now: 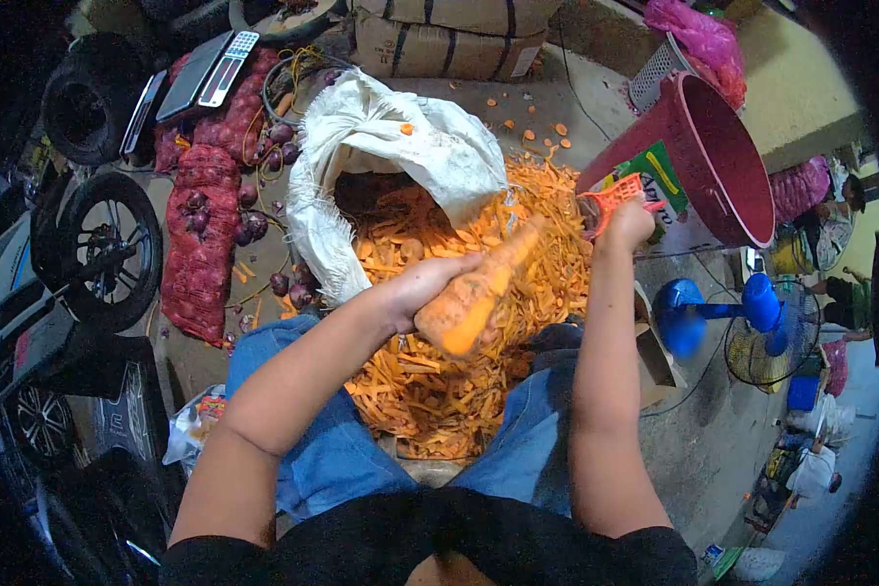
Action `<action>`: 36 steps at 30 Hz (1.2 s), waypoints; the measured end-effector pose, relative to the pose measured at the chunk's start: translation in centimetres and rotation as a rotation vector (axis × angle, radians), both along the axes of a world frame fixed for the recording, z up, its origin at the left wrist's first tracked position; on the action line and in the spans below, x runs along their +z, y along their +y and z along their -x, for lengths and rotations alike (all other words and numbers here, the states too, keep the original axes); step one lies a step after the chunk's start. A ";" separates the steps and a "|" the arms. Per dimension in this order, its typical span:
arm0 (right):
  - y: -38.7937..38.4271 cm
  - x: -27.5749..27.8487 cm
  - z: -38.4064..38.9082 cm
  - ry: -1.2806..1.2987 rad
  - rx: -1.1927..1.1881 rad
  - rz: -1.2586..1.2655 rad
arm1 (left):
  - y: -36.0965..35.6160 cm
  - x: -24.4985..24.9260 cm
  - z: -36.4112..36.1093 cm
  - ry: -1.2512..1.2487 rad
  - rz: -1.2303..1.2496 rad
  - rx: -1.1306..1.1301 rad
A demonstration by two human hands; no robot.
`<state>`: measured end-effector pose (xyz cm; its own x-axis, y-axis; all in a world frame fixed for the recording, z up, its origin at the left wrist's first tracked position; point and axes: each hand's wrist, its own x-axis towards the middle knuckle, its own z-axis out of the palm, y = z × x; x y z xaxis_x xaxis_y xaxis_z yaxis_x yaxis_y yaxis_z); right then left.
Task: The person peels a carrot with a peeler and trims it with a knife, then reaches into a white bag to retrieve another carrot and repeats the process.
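Observation:
My left hand (428,291) is closed round the thick end of a large carrot (477,298), which points up and to the right, its tip blurred. In my right hand (629,229) is an orange-red peeler (615,195), held apart from the carrot and in front of the bucket. Below both hands, a heap of carrot peelings (410,386) covers the floor between my knees. Behind the carrot lies a white woven sack (410,127), its mouth open towards me, with more orange pieces in and before it.
A dark red bucket (645,122) stands tilted in view at the upper right. Red net bags of onions (203,264) and a scale (230,68) are on the left, by a motorbike wheel (112,239). A blue fan (762,303) stands right. Cartons (439,49) sit behind.

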<state>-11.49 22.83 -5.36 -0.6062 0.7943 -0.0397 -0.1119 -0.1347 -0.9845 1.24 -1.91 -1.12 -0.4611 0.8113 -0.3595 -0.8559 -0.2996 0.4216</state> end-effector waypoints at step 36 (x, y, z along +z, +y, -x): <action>-10.0 3.2 -5.9 -0.047 0.514 -0.062 | 0.2 -1.1 2.5 -0.011 0.351 0.370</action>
<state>-5.59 12.86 -2.13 -0.9173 0.3964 -0.0381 -0.0026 -0.1017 -0.9948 -1.24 -1.75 -2.24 -0.6894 0.4238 -0.5875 -0.7241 -0.4260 0.5424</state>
